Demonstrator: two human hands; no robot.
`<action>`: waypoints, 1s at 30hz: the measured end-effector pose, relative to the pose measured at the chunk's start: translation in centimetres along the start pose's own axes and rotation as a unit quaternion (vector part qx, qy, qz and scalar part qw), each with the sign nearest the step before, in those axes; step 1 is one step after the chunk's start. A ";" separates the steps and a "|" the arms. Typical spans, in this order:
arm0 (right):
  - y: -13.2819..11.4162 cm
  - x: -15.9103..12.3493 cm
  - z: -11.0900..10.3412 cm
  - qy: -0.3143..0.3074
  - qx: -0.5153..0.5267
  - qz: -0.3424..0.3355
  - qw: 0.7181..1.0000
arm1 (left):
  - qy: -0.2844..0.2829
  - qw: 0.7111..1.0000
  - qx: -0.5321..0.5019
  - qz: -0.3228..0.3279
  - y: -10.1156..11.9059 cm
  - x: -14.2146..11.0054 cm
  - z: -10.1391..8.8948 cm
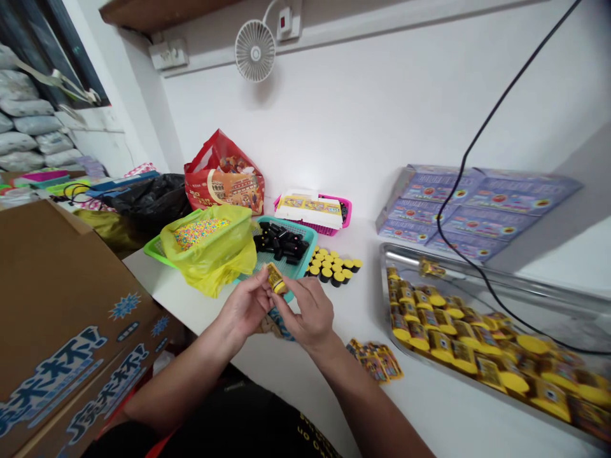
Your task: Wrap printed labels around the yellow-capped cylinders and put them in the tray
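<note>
A small yellow canister with a gold-and-black printed wrapper (275, 278) is held up in front of me, over the near edge of the teal basket. My left hand (247, 301) grips it from the left with thumb and fingers. From the right, my right hand (307, 310) pinches it near its lower yellow end. Behind it, black cylindrical pieces (281, 243) lie in the teal basket (309, 238). Several black canisters with yellow lids (337, 272) stand on the white table. Below my hands is a partly hidden blue-and-brown item (277, 323); its kind is unclear.
A metal tray (389, 299) of similar yellow canisters is at right, with flat printed wrappers (377, 362) nearby. A yellow-bag-lined basket (210, 254) holds colourful beads. Purple boxes (458, 210), a pink basket (347, 213) and a red bag (229, 184) stand behind. Cardboard boxes (62, 280) crowd the left.
</note>
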State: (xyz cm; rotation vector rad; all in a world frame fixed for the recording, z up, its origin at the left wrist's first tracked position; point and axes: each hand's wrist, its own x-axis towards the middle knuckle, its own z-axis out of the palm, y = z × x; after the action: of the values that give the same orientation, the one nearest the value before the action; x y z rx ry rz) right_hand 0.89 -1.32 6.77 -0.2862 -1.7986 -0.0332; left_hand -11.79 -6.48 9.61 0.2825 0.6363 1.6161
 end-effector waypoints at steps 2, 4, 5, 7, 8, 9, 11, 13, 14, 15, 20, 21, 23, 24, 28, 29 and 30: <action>0.0 -0.1 -0.1 -0.008 -0.001 -0.008 1.000 | 0.006 1.000 0.004 -0.011 -0.1 0.0 0.1; 0.2 -0.2 -0.1 -0.012 0.022 0.024 0.999 | 0.000 1.000 0.012 -0.024 -0.1 0.0 0.2; 0.3 -0.3 -0.2 -0.014 0.034 0.045 0.998 | -0.007 0.999 0.013 -0.031 -0.1 0.0 0.2; 0.4 -0.4 -0.2 -0.020 0.046 0.077 0.996 | -0.022 0.999 0.013 -0.038 0.0 -0.1 0.0; 0.5 -0.4 -0.1 -0.022 0.043 0.082 0.995 | -0.028 0.999 0.014 -0.039 0.1 -0.2 -0.1; 0.5 -0.5 -0.1 -0.024 0.038 0.081 0.996 | -0.031 0.999 0.017 -0.035 0.2 -0.2 -0.1; 0.4 -0.5 0.0 -0.022 0.024 0.074 0.997 | -0.033 0.999 0.030 -0.023 0.3 -0.2 -0.2; 0.2 -0.5 0.1 -0.017 0.021 0.071 0.997 | -0.031 0.998 0.044 -0.012 0.3 -0.3 -0.2; 0.2 -0.5 0.1 -0.013 0.024 0.072 0.997 | -0.027 0.998 0.049 -0.010 0.3 -0.3 -0.1; 0.2 -0.5 0.2 -0.009 0.031 0.074 0.997 | -0.022 0.998 0.053 -0.010 0.2 -0.3 -0.1; 0.8 -0.8 0.3 0.007 0.073 0.061 0.995 | -0.011 0.998 0.057 -0.015 -0.5 -0.4 0.0; 0.9 -0.9 0.3 0.006 0.073 0.050 0.996 | -0.013 0.998 0.055 -0.018 -0.5 -0.3 -0.1; 1.0 -1.0 0.3 -0.002 0.062 0.033 0.998 | -0.014 0.998 0.052 -0.029 -0.6 -0.3 -0.3; 1.1 -1.0 0.3 -0.006 0.055 0.029 0.998 | -0.014 0.998 0.051 -0.036 -0.5 -0.3 -0.4; 1.2 -0.9 0.3 -0.019 0.033 0.042 0.998 | -0.012 0.998 0.045 -0.034 -0.3 -0.2 -0.6; 1.2 -0.9 0.4 -0.020 0.036 0.048 0.998 | -0.008 0.998 0.046 -0.029 -0.3 -0.2 -0.5; 1.1 -0.9 0.4 -0.017 0.045 0.053 0.997 | -0.005 0.998 0.049 -0.027 -0.4 -0.2 -0.5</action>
State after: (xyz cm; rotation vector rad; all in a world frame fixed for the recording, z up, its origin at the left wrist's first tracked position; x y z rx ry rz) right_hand 0.96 -0.31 5.64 -0.3185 -1.8112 0.1282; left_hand -11.71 -6.80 9.07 0.3424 0.7119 1.5342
